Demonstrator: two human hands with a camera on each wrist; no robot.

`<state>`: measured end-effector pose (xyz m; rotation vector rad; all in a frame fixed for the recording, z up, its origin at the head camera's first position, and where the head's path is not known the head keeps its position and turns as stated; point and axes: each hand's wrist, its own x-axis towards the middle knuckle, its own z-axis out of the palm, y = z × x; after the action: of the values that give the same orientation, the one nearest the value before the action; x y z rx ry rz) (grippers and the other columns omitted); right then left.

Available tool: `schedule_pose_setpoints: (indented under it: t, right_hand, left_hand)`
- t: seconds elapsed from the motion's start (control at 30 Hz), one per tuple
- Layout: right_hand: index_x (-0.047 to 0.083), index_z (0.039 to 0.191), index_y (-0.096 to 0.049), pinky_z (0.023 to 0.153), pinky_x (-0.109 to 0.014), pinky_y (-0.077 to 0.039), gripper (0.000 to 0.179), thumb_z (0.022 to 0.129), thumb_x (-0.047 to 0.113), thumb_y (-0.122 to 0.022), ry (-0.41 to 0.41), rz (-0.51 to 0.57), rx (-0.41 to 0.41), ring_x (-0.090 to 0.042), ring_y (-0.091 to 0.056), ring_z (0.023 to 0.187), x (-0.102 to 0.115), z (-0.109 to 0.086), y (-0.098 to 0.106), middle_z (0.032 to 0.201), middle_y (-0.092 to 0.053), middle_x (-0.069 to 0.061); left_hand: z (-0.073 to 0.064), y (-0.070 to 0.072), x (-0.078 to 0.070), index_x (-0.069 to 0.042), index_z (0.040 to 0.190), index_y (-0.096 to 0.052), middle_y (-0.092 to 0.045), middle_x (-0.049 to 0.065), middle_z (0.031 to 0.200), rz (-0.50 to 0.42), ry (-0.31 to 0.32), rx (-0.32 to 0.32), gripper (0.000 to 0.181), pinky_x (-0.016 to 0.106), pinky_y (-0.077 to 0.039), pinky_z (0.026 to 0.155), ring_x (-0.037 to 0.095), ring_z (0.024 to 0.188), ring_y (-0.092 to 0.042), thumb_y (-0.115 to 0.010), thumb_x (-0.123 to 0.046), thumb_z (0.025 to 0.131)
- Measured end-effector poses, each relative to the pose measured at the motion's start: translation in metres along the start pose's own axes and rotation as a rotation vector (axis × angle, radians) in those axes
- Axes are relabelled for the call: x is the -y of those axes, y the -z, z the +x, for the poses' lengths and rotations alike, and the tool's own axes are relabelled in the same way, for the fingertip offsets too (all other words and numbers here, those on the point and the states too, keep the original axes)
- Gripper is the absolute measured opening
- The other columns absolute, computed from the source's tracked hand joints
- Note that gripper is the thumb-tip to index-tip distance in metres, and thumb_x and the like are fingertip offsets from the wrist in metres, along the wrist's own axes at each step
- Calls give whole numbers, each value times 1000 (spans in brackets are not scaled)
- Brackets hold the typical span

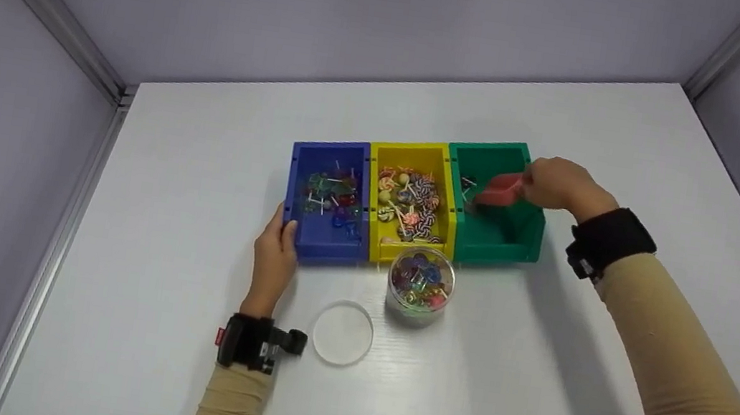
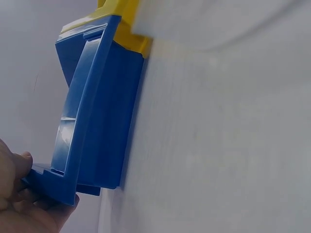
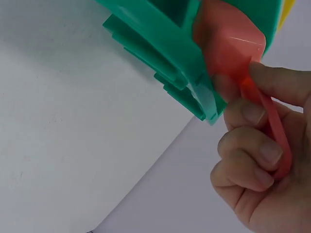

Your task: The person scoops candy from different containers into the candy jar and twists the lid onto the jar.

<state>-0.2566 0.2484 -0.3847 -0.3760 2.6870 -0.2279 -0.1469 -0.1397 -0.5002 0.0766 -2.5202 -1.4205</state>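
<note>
My right hand (image 1: 558,183) grips the handle of a red scoop (image 3: 233,46), fingers curled round it in the right wrist view. The scoop's bowl is tipped down inside the green bin (image 1: 491,250), where a few lollipops (image 1: 467,183) lie at the left side. My left hand (image 1: 274,263) holds the near left corner of the blue bin (image 2: 109,116), thumb on the wall and fingers beneath. Lollipops with clear coloured heads (image 1: 332,195) lie in the blue bin. Striped lollipops (image 1: 414,203) fill much of the yellow bin (image 1: 411,148) between them.
A clear round jar (image 1: 420,290) of colourful lollipops stands in front of the yellow bin. Its round clear lid (image 1: 343,334) lies flat on the white table (image 1: 457,408), left of the jar. Walls close in the table's back and sides.
</note>
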Motion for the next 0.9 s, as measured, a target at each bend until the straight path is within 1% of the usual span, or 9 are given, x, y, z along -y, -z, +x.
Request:
schedule_pose_setpoints:
  t: [0.07, 0.17, 0.33, 0.43, 0.53, 0.63, 0.7, 0.77, 0.9]
  right_hand:
    - [-3, 86, -65, 58, -29, -35, 27, 91, 14, -45, -13, 31, 7, -21, -45, 67, 3, -7, 0, 71, -51, -8]
    - [1, 74, -58, 56, -27, -33, 24, 89, 13, -44, -55, 69, 16, -19, -42, 64, 12, -17, -5, 67, -47, -5]
    - [9, 64, -45, 52, -25, -32, 22, 86, 11, -46, -144, 133, 0, -17, -40, 61, 33, -28, -23, 65, -44, -4]
    - [8, 63, -45, 51, -25, -32, 23, 86, 11, -47, -162, 156, -14, -18, -40, 60, 46, -28, -32, 64, -42, -4]
    - [1, 70, -55, 51, -25, -33, 21, 87, 12, -51, -170, 159, -42, -20, -43, 61, 57, -25, -40, 66, -46, -7]
    - [-6, 86, -65, 52, -26, -36, 24, 88, 15, -54, -186, 184, -103, -22, -47, 64, 63, -21, -45, 73, -54, -13]
    - [-8, 91, -67, 51, -25, -36, 28, 89, 18, -56, -195, 208, -153, -22, -47, 64, 63, -16, -50, 76, -57, -15]
    - [-10, 94, -67, 52, -26, -39, 29, 89, 16, -56, -210, 229, -189, -22, -49, 64, 63, -12, -54, 80, -61, -18]
    - [-11, 98, -65, 56, -27, -44, 29, 89, 14, -54, -240, 248, -237, -23, -52, 66, 61, -2, -62, 87, -66, -22]
  left_hand:
    - [0, 2, 1, 9, 145, -35, -45, 25, 146, 0, 6, -1, 46, 46, -38, 116, 35, 140, -41, -40, -11, 104]
    - [0, 4, 2, 9, 145, -34, -43, 25, 147, 1, 12, -2, 46, 47, -37, 117, 36, 141, -40, -40, -11, 104]
    - [1, 7, 3, 8, 145, -35, -44, 25, 147, -7, 12, -11, 45, 45, -36, 117, 35, 141, -40, -40, -12, 104]
    - [0, 8, 4, 8, 144, -36, -45, 24, 147, -4, 9, -21, 45, 45, -37, 117, 35, 140, -41, -40, -12, 104]
    - [1, 8, 5, 8, 144, -36, -45, 25, 147, 2, 12, -25, 45, 45, -36, 117, 35, 140, -41, -41, -12, 104]
    - [0, 7, 5, 9, 144, -36, -44, 26, 146, 3, 15, -30, 45, 46, -36, 117, 36, 140, -40, -41, -11, 103]
    - [0, 7, 5, 9, 143, -37, -44, 26, 146, 5, 13, -33, 45, 46, -36, 117, 36, 140, -40, -41, -11, 103]
    - [0, 7, 5, 10, 143, -37, -44, 27, 146, 3, 11, -35, 45, 47, -36, 117, 37, 140, -40, -42, -11, 103]
    - [0, 7, 3, 10, 143, -37, -44, 27, 146, -4, 7, -34, 45, 47, -36, 117, 37, 140, -41, -41, -11, 103]
